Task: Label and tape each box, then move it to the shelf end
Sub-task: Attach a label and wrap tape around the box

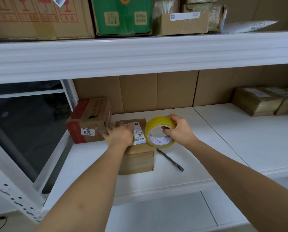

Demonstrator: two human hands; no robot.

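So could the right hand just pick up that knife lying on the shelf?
Probably not straight away. The right hand is busy gripping the roll of tape. The knife itself lies bare on the shelf, just below that hand, nothing covering it, so once the tape is set down it looks an easy reach.

small brown cardboard box (pixel 136 158) flat on white shelf (pixel 198 148), white barcode label (pixel 138 133) on top, yellow tape roll (pixel 160 132) upright at its right edge

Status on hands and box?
Left hand pressing label on box. Right hand gripping tape roll. Knife lies beside box.
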